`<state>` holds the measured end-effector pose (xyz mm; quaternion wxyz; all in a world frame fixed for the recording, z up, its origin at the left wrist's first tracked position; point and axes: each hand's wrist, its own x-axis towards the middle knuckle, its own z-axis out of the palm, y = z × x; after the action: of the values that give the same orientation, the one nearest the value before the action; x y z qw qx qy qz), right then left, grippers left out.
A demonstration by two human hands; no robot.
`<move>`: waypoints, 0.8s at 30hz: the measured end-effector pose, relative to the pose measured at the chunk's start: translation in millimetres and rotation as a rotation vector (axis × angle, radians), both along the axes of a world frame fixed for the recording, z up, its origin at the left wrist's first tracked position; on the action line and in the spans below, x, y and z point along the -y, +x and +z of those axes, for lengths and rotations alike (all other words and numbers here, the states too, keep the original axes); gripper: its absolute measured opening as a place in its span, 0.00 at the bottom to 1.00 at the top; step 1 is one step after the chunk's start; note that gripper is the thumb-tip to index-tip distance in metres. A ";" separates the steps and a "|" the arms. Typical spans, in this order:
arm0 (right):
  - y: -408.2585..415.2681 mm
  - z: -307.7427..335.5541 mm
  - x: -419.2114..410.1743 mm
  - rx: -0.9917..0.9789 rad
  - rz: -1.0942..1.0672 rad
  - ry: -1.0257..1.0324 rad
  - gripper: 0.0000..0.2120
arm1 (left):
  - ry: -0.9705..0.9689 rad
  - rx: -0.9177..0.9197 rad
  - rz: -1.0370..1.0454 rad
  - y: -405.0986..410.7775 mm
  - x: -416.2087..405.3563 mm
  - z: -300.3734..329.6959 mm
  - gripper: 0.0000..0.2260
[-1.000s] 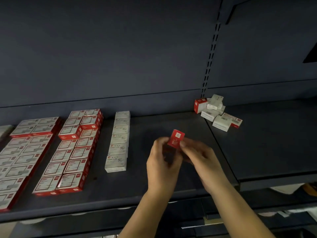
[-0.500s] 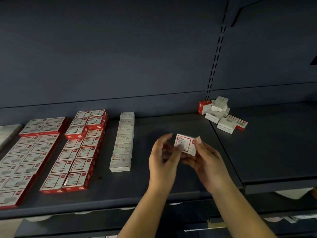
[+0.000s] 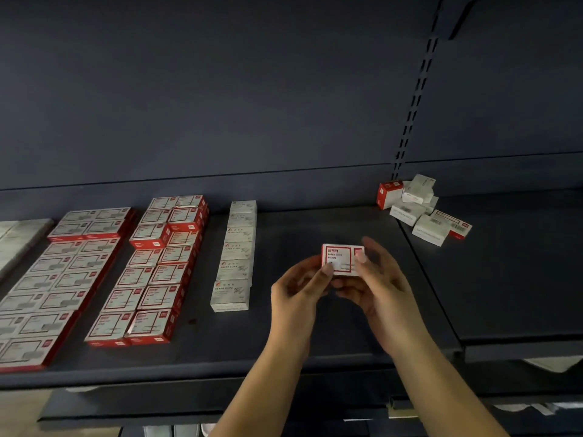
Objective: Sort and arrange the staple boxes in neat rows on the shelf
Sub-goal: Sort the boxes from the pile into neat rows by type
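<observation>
A small red-and-white staple box (image 3: 341,257) is held above the dark shelf (image 3: 315,348), its label face turned toward me. My left hand (image 3: 296,290) pinches its lower left corner with thumb and fingers. My right hand (image 3: 383,287) cradles it from the right and below, thumb on its right edge. Rows of red-and-white boxes (image 3: 148,269) lie flat on the shelf's left part. A single column of white boxes (image 3: 236,257) runs beside them.
A loose heap of mixed boxes (image 3: 419,209) lies at the back right, across the seam between two shelf boards. More red-and-white rows (image 3: 53,279) and pale packs (image 3: 19,238) fill the far left. A slotted upright (image 3: 410,108) rises behind the heap.
The box was turned from showing its red end to showing its white label face, and both hands shifted slightly right and up. The camera view drifted a little.
</observation>
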<state>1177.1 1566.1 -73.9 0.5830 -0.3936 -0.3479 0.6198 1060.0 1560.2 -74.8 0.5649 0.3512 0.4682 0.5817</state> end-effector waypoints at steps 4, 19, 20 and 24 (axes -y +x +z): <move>-19.5 -0.8 -0.7 0.371 0.071 0.237 0.32 | 0.001 0.081 0.073 -22.0 3.9 4.6 0.13; -150.5 7.9 -49.6 1.266 -0.028 0.830 0.27 | 0.277 -0.852 0.192 -184.0 -1.1 7.9 0.14; -162.3 8.4 -55.0 1.249 0.008 0.787 0.27 | 0.300 -0.983 0.206 -202.5 -6.0 6.7 0.13; -207.0 10.7 -74.1 1.260 0.116 0.550 0.26 | 0.272 -1.331 0.245 -271.1 -27.4 6.1 0.13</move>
<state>970.1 1640.2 -63.2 0.3141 -0.4975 -0.7855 0.1921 788.9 1587.7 -68.7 0.0384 0.6457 0.6747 0.3556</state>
